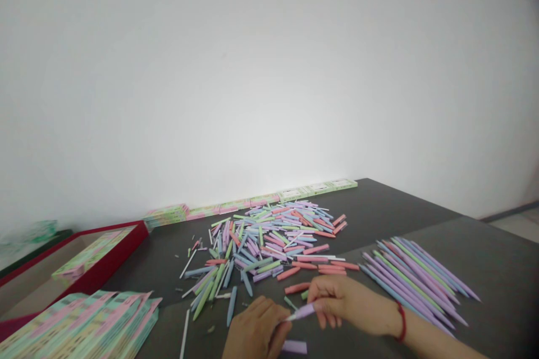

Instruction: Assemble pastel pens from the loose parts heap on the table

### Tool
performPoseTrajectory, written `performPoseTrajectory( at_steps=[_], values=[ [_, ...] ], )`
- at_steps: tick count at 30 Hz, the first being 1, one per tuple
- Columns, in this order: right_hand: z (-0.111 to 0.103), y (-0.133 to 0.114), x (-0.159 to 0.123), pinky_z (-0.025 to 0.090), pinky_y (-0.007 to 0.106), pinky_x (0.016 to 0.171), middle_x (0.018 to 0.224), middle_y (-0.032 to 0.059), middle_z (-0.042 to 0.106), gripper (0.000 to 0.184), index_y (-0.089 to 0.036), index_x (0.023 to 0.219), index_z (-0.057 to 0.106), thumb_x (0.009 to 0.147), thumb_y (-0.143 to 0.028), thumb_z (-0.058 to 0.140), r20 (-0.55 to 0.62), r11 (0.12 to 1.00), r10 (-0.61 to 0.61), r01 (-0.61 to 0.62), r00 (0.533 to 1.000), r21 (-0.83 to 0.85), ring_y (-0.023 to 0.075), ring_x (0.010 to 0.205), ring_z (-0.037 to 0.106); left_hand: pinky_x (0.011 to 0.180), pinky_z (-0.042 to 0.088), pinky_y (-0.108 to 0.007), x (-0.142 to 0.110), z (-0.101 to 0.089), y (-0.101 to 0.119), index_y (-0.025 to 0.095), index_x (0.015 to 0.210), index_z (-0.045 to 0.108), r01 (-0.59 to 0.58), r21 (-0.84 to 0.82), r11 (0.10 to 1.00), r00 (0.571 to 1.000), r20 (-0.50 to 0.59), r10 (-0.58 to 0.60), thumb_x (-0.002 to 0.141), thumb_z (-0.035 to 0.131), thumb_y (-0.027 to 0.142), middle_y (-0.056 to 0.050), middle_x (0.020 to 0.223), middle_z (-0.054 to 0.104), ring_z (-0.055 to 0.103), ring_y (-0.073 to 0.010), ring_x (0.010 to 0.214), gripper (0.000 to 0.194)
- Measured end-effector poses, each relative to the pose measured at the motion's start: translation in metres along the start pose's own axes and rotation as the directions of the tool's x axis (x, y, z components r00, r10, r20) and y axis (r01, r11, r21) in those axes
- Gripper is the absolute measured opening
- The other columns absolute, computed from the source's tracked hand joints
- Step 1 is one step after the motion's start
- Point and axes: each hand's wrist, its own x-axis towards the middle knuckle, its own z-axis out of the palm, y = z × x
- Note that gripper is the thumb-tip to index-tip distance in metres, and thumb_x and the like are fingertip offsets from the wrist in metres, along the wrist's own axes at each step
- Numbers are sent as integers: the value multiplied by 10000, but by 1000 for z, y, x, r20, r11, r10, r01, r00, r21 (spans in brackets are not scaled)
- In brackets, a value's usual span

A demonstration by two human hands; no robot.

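My right hand, with a red cord at the wrist, pinches a purple pen part whose narrow white end points left. My left hand is closed at that white end, its fingers curled and partly hidden, so what lies inside them cannot be made out. Just below, between the hands, a short purple piece lies on the dark table. Beyond both hands spreads a loose heap of pastel pen parts in purple, green, blue and coral. A blue pen part rests close to my left hand.
Several long pastel pens lie side by side at the right. Printed packets fan out at the front left, beside a red box holding more. Flat cartons line the wall. A white stick lies left of my hands.
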Motion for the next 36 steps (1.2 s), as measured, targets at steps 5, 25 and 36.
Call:
performPoseTrajectory(
  at_steps=[5,25,36],
  values=[
    [-3,0,0,409,194,499,649,-29,602,173,-177,837,526,858,-348,514,32,1000,-3,3,999,7,82,505,498,623,467,-233,1,-2,3,226,867,619,-13,-9,1000,1000,-26,13,820,565,135,2,776,678,633,-169,736,115],
    [-6,-3,-1,415,192,498,645,-21,612,155,-168,820,538,831,-323,543,46,998,1,-3,999,57,77,497,497,595,433,-234,2,-2,8,216,780,576,77,-25,997,997,1,-77,789,561,128,6,750,651,628,-162,706,89],
    [-1,2,1,412,200,484,655,-16,626,259,-176,807,527,822,-433,559,62,993,23,-30,998,117,75,469,490,584,417,-229,3,-3,9,216,785,558,45,3,999,999,-28,-45,794,556,120,1,748,647,617,-164,698,96]
  ],
)
